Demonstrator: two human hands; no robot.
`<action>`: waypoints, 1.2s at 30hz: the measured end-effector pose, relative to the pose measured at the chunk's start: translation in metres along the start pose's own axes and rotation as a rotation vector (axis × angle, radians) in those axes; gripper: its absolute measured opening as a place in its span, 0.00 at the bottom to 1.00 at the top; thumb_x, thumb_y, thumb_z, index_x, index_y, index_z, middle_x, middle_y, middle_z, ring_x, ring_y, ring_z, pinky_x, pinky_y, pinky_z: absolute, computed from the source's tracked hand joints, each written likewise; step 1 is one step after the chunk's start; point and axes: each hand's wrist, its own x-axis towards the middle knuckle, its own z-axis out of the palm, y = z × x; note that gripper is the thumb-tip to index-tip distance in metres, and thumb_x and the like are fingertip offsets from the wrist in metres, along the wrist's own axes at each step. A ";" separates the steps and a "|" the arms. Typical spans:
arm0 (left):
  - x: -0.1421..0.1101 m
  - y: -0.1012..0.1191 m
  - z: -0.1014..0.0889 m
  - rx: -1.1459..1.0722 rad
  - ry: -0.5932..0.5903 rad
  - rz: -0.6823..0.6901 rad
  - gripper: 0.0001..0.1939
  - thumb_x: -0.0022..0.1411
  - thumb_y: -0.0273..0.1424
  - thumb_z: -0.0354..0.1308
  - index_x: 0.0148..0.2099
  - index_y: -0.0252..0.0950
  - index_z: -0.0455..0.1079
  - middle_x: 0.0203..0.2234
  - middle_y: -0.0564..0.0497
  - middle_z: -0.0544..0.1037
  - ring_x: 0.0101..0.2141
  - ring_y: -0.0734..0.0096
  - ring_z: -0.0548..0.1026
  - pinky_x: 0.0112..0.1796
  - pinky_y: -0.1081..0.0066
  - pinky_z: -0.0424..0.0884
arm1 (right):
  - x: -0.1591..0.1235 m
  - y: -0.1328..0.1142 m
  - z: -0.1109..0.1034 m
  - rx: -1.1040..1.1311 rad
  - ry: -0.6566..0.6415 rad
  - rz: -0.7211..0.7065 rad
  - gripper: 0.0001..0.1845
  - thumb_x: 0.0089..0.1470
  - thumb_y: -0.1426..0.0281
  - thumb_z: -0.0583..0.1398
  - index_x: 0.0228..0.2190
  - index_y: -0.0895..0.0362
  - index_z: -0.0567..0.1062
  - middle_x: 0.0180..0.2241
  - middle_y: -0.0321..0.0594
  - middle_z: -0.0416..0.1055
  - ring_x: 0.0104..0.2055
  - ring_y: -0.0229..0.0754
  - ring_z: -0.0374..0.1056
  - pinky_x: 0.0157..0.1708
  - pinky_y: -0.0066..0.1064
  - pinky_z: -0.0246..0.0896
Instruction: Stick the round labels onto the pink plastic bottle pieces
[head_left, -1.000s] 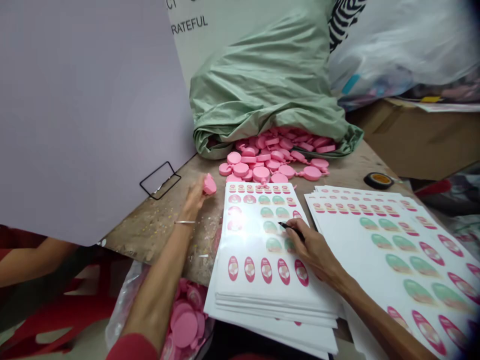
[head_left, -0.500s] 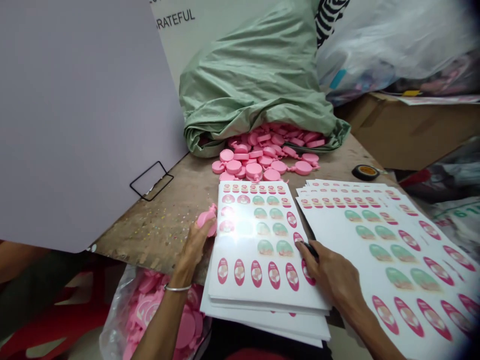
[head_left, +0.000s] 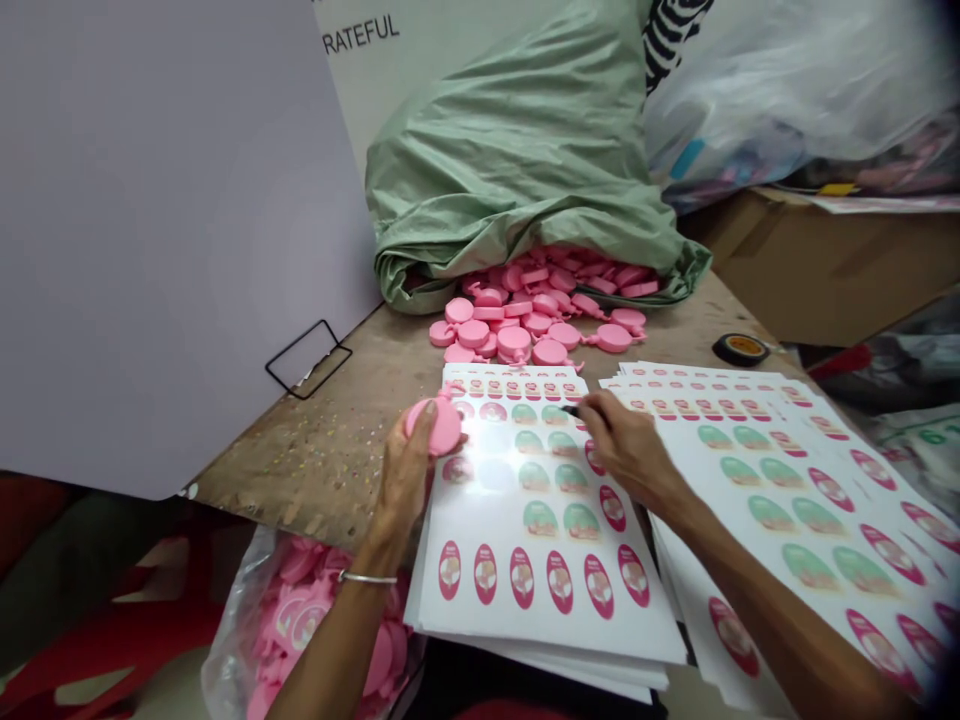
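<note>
My left hand (head_left: pixel 403 470) grips a round pink plastic case (head_left: pixel 441 428) with a small knob on top, held over the left edge of a stack of sticker sheets (head_left: pixel 495 620). The top sheet carries small pink labels, green dome stickers and pink ovals. My right hand (head_left: pixel 626 445) is closed on a slim black tool (head_left: pixel 572 410), whose tip points left over the green stickers near the upper right of that sheet. The fingers hide most of the tool, so its kind is unclear. A second spread of sticker sheets (head_left: pixel 757 500) lies under and beyond my right forearm.
A green cloth sack (head_left: pixel 517 170) spills many pink cases (head_left: pixel 514 343) onto the wooden table (head_left: pixel 322 450). A roll of black tape (head_left: pixel 741 349) and a black wire stand (head_left: pixel 309 360) lie there too. Below the left edge hangs a clear bag (head_left: pixel 240 620) of pink pieces. A cardboard box (head_left: pixel 832 265) stands at right.
My left hand has raised and turned the pink case, bringing it right over the sheet. My right hand has moved up the sheet from its right edge, with the black tool in it.
</note>
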 end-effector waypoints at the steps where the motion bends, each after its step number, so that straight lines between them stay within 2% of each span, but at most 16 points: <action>1: 0.002 -0.001 0.010 -0.036 -0.046 -0.038 0.24 0.54 0.45 0.62 0.46 0.32 0.72 0.35 0.43 0.80 0.28 0.68 0.79 0.25 0.75 0.72 | 0.014 -0.004 0.011 -0.019 -0.004 -0.088 0.11 0.63 0.66 0.47 0.33 0.53 0.67 0.30 0.38 0.75 0.29 0.41 0.69 0.35 0.33 0.55; 3: 0.007 -0.005 0.027 -0.093 -0.083 -0.102 0.23 0.55 0.45 0.62 0.44 0.31 0.71 0.33 0.43 0.80 0.24 0.70 0.78 0.22 0.77 0.71 | 0.035 -0.011 0.035 -0.058 -0.012 -0.160 0.10 0.61 0.69 0.49 0.32 0.54 0.68 0.31 0.37 0.75 0.33 0.41 0.69 0.39 0.35 0.52; 5: 0.013 -0.014 0.038 -0.152 -0.060 -0.151 0.22 0.53 0.42 0.64 0.43 0.29 0.71 0.32 0.43 0.80 0.23 0.71 0.77 0.22 0.77 0.72 | 0.047 -0.015 0.055 -0.092 -0.013 -0.180 0.09 0.60 0.70 0.51 0.31 0.55 0.69 0.33 0.39 0.76 0.37 0.43 0.69 0.41 0.37 0.49; 9: 0.022 -0.030 0.042 -0.215 -0.025 -0.204 0.19 0.48 0.32 0.69 0.41 0.29 0.71 0.32 0.44 0.79 0.27 0.68 0.79 0.29 0.73 0.76 | 0.050 -0.011 0.076 -0.146 0.015 -0.199 0.07 0.59 0.70 0.53 0.32 0.57 0.71 0.35 0.43 0.76 0.39 0.46 0.68 0.41 0.38 0.46; 11: 0.023 -0.035 0.040 -0.210 -0.020 -0.199 0.20 0.48 0.32 0.69 0.42 0.29 0.71 0.34 0.44 0.79 0.29 0.66 0.80 0.30 0.72 0.77 | 0.048 -0.008 0.079 -0.162 0.038 -0.204 0.08 0.59 0.70 0.53 0.33 0.58 0.71 0.35 0.43 0.75 0.40 0.47 0.67 0.41 0.38 0.45; 13: 0.022 -0.038 0.039 -0.183 -0.028 -0.192 0.22 0.51 0.36 0.68 0.46 0.30 0.70 0.37 0.42 0.79 0.30 0.66 0.80 0.26 0.75 0.75 | 0.046 -0.005 0.081 -0.169 0.052 -0.214 0.08 0.60 0.70 0.53 0.33 0.58 0.72 0.36 0.43 0.75 0.40 0.47 0.66 0.41 0.38 0.44; 17: 0.020 -0.040 0.040 -0.103 -0.044 -0.174 0.26 0.57 0.45 0.62 0.51 0.33 0.68 0.40 0.40 0.78 0.29 0.67 0.80 0.16 0.83 0.65 | 0.046 -0.003 0.083 -0.155 0.054 -0.237 0.07 0.58 0.71 0.54 0.31 0.57 0.72 0.34 0.42 0.75 0.38 0.45 0.65 0.41 0.37 0.44; 22: 0.021 -0.039 0.043 -0.059 -0.021 -0.181 0.27 0.57 0.46 0.61 0.53 0.34 0.68 0.41 0.40 0.78 0.28 0.68 0.80 0.12 0.85 0.57 | 0.049 0.000 0.081 -0.086 0.034 -0.243 0.05 0.55 0.72 0.56 0.27 0.56 0.70 0.29 0.38 0.74 0.35 0.42 0.65 0.38 0.34 0.47; 25: 0.021 -0.038 0.043 -0.051 -0.029 -0.195 0.27 0.57 0.46 0.61 0.53 0.34 0.68 0.41 0.39 0.78 0.28 0.68 0.80 0.10 0.86 0.52 | 0.050 -0.001 0.082 -0.051 0.045 -0.219 0.06 0.53 0.68 0.59 0.27 0.56 0.70 0.28 0.37 0.73 0.33 0.42 0.65 0.37 0.34 0.49; 28: 0.022 -0.040 0.043 -0.050 -0.031 -0.180 0.26 0.57 0.45 0.61 0.52 0.33 0.69 0.40 0.40 0.78 0.29 0.68 0.80 0.11 0.86 0.55 | 0.050 -0.004 0.085 -0.034 0.084 -0.197 0.10 0.52 0.63 0.61 0.26 0.56 0.69 0.27 0.38 0.72 0.32 0.43 0.64 0.38 0.36 0.51; 30: 0.023 -0.041 0.042 -0.073 -0.012 -0.168 0.26 0.58 0.45 0.60 0.52 0.32 0.68 0.38 0.40 0.78 0.29 0.67 0.80 0.15 0.84 0.63 | 0.050 -0.006 0.085 0.004 0.112 -0.200 0.11 0.52 0.61 0.61 0.25 0.56 0.69 0.25 0.38 0.71 0.31 0.42 0.64 0.38 0.36 0.54; 33: 0.024 -0.041 0.040 -0.159 0.025 -0.147 0.25 0.58 0.43 0.61 0.51 0.30 0.66 0.35 0.42 0.78 0.30 0.66 0.80 0.24 0.77 0.74 | 0.050 -0.010 0.076 0.242 0.116 -0.155 0.12 0.51 0.61 0.62 0.25 0.56 0.69 0.24 0.36 0.71 0.28 0.39 0.64 0.34 0.33 0.58; 36: 0.022 -0.034 0.039 -0.235 0.006 -0.133 0.25 0.55 0.42 0.64 0.49 0.32 0.67 0.35 0.44 0.78 0.30 0.66 0.80 0.27 0.72 0.77 | 0.050 -0.017 0.056 0.526 0.104 -0.010 0.14 0.52 0.58 0.61 0.28 0.57 0.73 0.26 0.36 0.73 0.28 0.38 0.67 0.30 0.31 0.62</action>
